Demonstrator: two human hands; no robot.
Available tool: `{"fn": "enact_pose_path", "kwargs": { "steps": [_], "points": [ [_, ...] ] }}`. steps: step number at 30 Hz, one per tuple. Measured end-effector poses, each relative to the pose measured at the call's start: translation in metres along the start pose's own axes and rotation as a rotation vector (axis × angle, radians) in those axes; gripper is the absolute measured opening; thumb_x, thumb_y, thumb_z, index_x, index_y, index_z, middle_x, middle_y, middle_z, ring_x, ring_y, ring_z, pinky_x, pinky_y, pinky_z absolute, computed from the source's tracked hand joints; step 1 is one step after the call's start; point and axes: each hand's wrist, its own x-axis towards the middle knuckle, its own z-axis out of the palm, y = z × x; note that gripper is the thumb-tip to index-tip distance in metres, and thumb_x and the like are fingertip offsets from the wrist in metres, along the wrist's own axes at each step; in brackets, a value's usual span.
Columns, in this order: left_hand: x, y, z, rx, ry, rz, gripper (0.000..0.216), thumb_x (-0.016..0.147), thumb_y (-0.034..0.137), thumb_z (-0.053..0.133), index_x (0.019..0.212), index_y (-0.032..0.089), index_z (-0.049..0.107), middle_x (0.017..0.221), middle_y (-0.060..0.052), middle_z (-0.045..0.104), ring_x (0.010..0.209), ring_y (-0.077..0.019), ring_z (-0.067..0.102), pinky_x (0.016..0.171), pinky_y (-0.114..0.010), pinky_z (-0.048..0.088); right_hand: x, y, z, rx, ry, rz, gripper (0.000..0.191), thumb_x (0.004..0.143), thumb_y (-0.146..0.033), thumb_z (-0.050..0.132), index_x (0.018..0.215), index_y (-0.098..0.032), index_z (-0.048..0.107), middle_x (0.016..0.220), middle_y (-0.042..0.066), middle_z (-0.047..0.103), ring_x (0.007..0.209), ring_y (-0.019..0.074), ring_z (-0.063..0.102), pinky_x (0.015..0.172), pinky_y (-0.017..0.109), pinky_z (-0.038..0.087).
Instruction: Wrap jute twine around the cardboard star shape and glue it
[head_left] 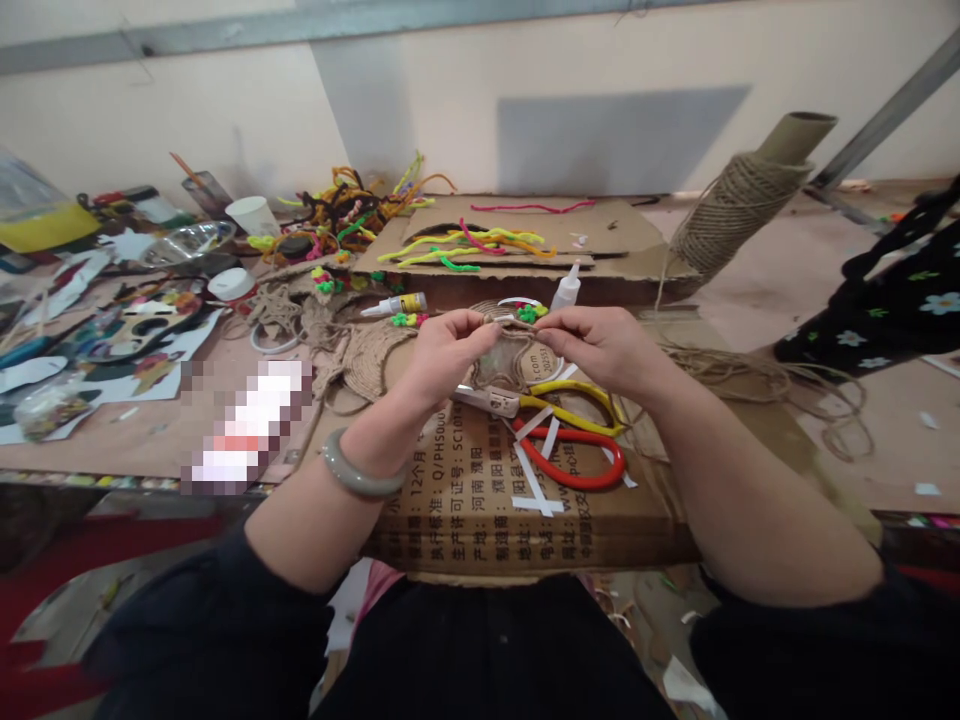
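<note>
My left hand [448, 348] and my right hand [606, 345] meet over a cardboard sheet [442, 535], thumbs and forefingers pinched. Between them they grip a piece of jute twine [510, 375] shaped into a wavy outline. Its upper edge is partly covered by my fingers. Just below lie scissors [577, 478] with one red and one yellow handle, over white paper strips [536, 490]. Left of my hands is a coiled twine disc [373, 362]. A white squeeze bottle [568, 288] stands behind my right hand, and a small glue tube [397, 304] lies behind the left.
A tall twine roll [742, 215] leans at the back right, loose twine [780, 380] below it. Pipe cleaners [472, 245] lie on a raised cardboard piece [630, 225]. Left are a metal bowl [187, 245], a white cup [253, 217] and a red jar [234, 290]. A flowered black bag [885, 290] is right.
</note>
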Motion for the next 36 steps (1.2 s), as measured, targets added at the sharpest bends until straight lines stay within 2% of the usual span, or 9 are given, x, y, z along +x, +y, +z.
{"fn": "enact_pose_path", "kwargs": {
  "steps": [8, 15, 19, 23, 25, 28, 31, 33, 36],
  "points": [
    [0.017, 0.003, -0.015, -0.185, 0.266, 0.047, 0.017, 0.068, 0.023, 0.075, 0.062, 0.016, 0.061, 0.054, 0.005, 0.052, 0.048, -0.0045, 0.043, 0.047, -0.018, 0.035, 0.002, 0.014, -0.019, -0.063, 0.143, 0.019, 0.021, 0.083, -0.031, 0.059, 0.086, -0.021, 0.076, 0.082, 0.004, 0.075, 0.072, 0.0172, 0.063, 0.068, 0.030, 0.044],
    [0.029, 0.007, -0.034, -0.340, 0.492, 0.105, 0.015, 0.069, 0.019, 0.073, 0.063, 0.018, 0.060, 0.056, 0.005, 0.056, 0.048, -0.0042, 0.047, 0.045, -0.015, 0.038, 0.002, 0.035, -0.038, 0.001, 0.344, 0.160, 0.027, 0.082, -0.040, 0.061, 0.089, -0.018, 0.076, 0.062, 0.001, 0.063, 0.055, 0.0148, 0.051, 0.056, 0.030, 0.038],
    [0.026, 0.004, -0.030, -0.366, 0.448, 0.082, 0.015, 0.068, 0.019, 0.074, 0.064, 0.017, 0.060, 0.056, 0.005, 0.057, 0.048, -0.0042, 0.048, 0.047, -0.016, 0.039, 0.003, 0.045, -0.041, -0.070, 0.525, 0.192, 0.024, 0.081, -0.035, 0.061, 0.090, -0.017, 0.075, 0.076, 0.006, 0.069, 0.068, 0.0193, 0.059, 0.065, 0.033, 0.044],
    [0.016, 0.001, -0.017, -0.281, 0.305, 0.048, 0.018, 0.067, 0.023, 0.077, 0.066, 0.015, 0.061, 0.056, 0.005, 0.057, 0.050, -0.0041, 0.046, 0.048, -0.016, 0.038, -0.001, 0.031, -0.031, -0.105, 0.650, 0.057, 0.022, 0.084, -0.032, 0.058, 0.091, -0.019, 0.074, 0.098, 0.012, 0.072, 0.089, 0.0232, 0.064, 0.078, 0.036, 0.048],
    [0.009, 0.001, -0.010, -0.238, 0.245, 0.038, 0.018, 0.066, 0.024, 0.077, 0.066, 0.015, 0.062, 0.056, 0.005, 0.055, 0.050, -0.0038, 0.044, 0.048, -0.016, 0.036, -0.005, 0.016, -0.021, -0.053, 0.584, 0.038, 0.023, 0.087, -0.036, 0.056, 0.090, -0.020, 0.073, 0.090, 0.009, 0.072, 0.081, 0.0209, 0.063, 0.074, 0.034, 0.047],
    [0.002, 0.002, -0.002, -0.209, 0.176, 0.038, 0.019, 0.067, 0.024, 0.077, 0.064, 0.016, 0.060, 0.056, 0.005, 0.053, 0.050, -0.0039, 0.042, 0.049, -0.017, 0.036, -0.009, -0.001, -0.004, 0.084, 0.293, 0.105, 0.028, 0.086, -0.043, 0.057, 0.084, -0.018, 0.071, 0.071, 0.005, 0.067, 0.065, 0.0172, 0.059, 0.062, 0.031, 0.045],
    [-0.001, -0.001, 0.003, -0.145, 0.132, 0.046, 0.019, 0.069, 0.025, 0.075, 0.063, 0.016, 0.060, 0.059, 0.004, 0.055, 0.052, -0.0045, 0.045, 0.051, -0.019, 0.037, -0.007, -0.006, 0.009, 0.231, 0.061, 0.143, 0.034, 0.085, -0.050, 0.058, 0.083, -0.018, 0.069, 0.069, 0.004, 0.067, 0.059, 0.0141, 0.057, 0.058, 0.028, 0.044],
    [-0.003, -0.003, 0.006, -0.105, 0.099, 0.050, 0.019, 0.070, 0.026, 0.075, 0.064, 0.016, 0.060, 0.060, 0.004, 0.055, 0.053, -0.0047, 0.045, 0.051, -0.019, 0.037, -0.006, -0.006, 0.014, 0.346, 0.006, 0.163, 0.039, 0.083, -0.055, 0.059, 0.081, -0.017, 0.066, 0.069, 0.003, 0.067, 0.056, 0.0119, 0.055, 0.056, 0.026, 0.044],
    [-0.005, -0.006, 0.009, -0.092, 0.060, 0.045, 0.021, 0.069, 0.028, 0.075, 0.062, 0.016, 0.059, 0.057, 0.005, 0.052, 0.051, -0.0044, 0.043, 0.050, -0.019, 0.035, -0.005, -0.006, 0.015, 0.462, 0.002, 0.189, 0.043, 0.078, -0.060, 0.064, 0.081, -0.017, 0.065, 0.068, 0.003, 0.065, 0.053, 0.0103, 0.052, 0.054, 0.026, 0.043]
  ]
}}
